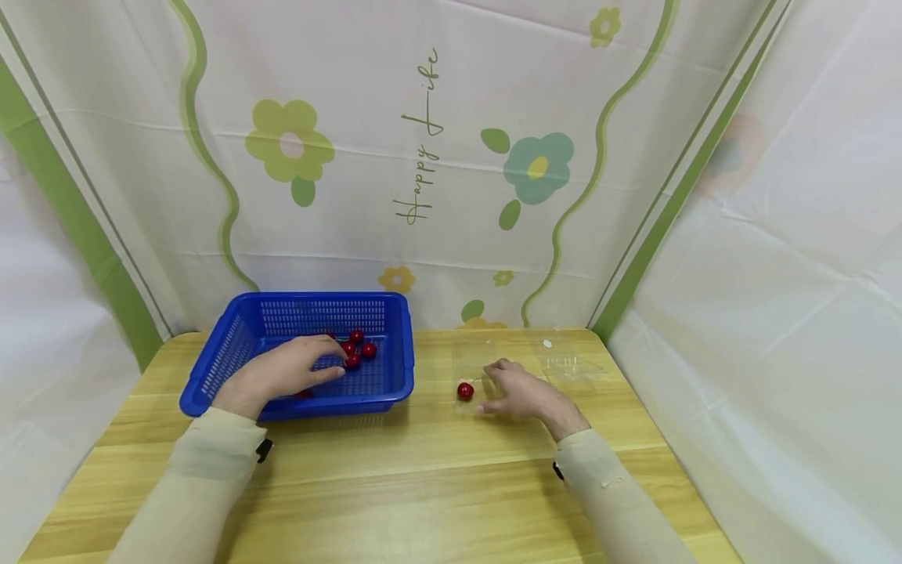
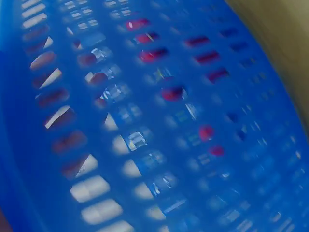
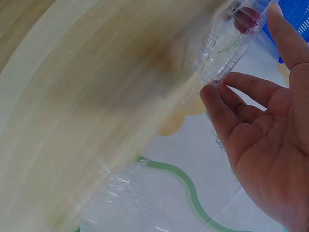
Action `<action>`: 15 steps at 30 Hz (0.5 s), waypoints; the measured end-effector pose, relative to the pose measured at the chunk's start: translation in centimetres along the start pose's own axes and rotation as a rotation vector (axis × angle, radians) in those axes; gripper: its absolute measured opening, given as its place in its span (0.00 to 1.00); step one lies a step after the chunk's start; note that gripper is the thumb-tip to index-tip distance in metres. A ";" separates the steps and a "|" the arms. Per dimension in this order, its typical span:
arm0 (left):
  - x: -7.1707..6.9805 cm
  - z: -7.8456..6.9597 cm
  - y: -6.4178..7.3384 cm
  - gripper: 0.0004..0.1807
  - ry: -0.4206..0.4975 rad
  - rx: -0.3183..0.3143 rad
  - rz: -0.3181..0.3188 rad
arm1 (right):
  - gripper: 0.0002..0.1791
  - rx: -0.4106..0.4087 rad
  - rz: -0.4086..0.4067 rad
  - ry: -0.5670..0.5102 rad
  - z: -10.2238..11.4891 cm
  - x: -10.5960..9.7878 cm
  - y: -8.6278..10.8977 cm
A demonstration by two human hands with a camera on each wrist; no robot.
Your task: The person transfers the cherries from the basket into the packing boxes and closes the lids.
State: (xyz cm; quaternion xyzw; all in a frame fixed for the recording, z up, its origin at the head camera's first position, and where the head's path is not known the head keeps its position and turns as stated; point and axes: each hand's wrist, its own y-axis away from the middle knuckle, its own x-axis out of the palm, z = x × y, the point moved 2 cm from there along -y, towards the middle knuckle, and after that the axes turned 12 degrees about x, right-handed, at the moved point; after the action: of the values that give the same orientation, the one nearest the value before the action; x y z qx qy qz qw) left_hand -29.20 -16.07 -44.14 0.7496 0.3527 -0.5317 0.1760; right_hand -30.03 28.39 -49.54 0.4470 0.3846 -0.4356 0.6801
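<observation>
My left hand (image 1: 292,368) reaches into a blue plastic basket (image 1: 403,368), thumb and fingers apart. Its fingertips are beside several red cherries (image 1: 369,350); whether they touch is unclear. Seen from the left wrist, the perforated basket wall (image 2: 193,159) fills the picture, with blurred red cherries (image 2: 173,93) behind its holes; the hand is out of that view. On the right, my right hand (image 1: 523,392) holds the edge of a clear plastic box (image 3: 215,58) between thumb and fingers. One cherry (image 1: 465,391) lies in this box, its stem showing in the right wrist view.
A second clear plastic piece (image 1: 571,366) lies to the right of the right hand, near the table's back edge. The wooden table (image 1: 395,486) extends in front of the basket and box. A printed white curtain (image 1: 352,235) hangs behind, with white sheets at both sides.
</observation>
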 end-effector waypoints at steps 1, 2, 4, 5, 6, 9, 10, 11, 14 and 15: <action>0.0 0.3 0.3 0.16 0.001 -0.008 0.001 | 0.51 0.002 0.001 0.002 0.0 0.0 0.0; 0.0 0.6 0.5 0.16 0.002 -0.016 0.002 | 0.51 0.003 0.002 0.004 0.1 -0.1 0.1; 0.0 1.2 1.1 0.16 0.003 -0.029 0.005 | 0.51 0.004 0.003 0.003 0.0 -0.1 0.1; 0.0 1.5 1.3 0.16 0.002 -0.036 0.007 | 0.51 0.004 0.004 0.002 0.0 -0.1 0.0; 0.0 1.8 1.6 0.17 0.001 -0.042 0.008 | 0.51 0.003 0.003 0.001 0.0 -0.1 0.0; 0.1 2.7 2.3 0.17 -0.011 -0.061 0.018 | 0.51 0.003 0.000 0.002 -0.1 0.1 0.0; 0.2 2.9 2.5 0.17 -0.013 -0.068 0.021 | 0.51 0.002 -0.002 0.001 -0.1 0.1 0.0; 0.2 3.2 2.7 0.17 -0.018 -0.074 0.026 | 0.51 0.003 -0.002 0.002 -0.1 0.2 -0.1; 0.3 3.9 3.3 0.17 -0.032 -0.091 0.034 | 0.51 0.001 -0.005 0.001 -0.2 0.3 -0.1; 0.3 4.1 3.5 0.17 -0.040 -0.091 0.035 | 0.51 0.002 -0.005 0.000 -0.2 0.3 -0.1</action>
State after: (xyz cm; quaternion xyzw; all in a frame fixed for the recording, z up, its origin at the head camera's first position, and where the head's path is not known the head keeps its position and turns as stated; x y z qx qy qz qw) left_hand -29.40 -21.04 -46.33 0.7360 0.3598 -0.5270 0.2261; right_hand -30.10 28.45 -49.87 0.4466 0.3855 -0.4377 0.6785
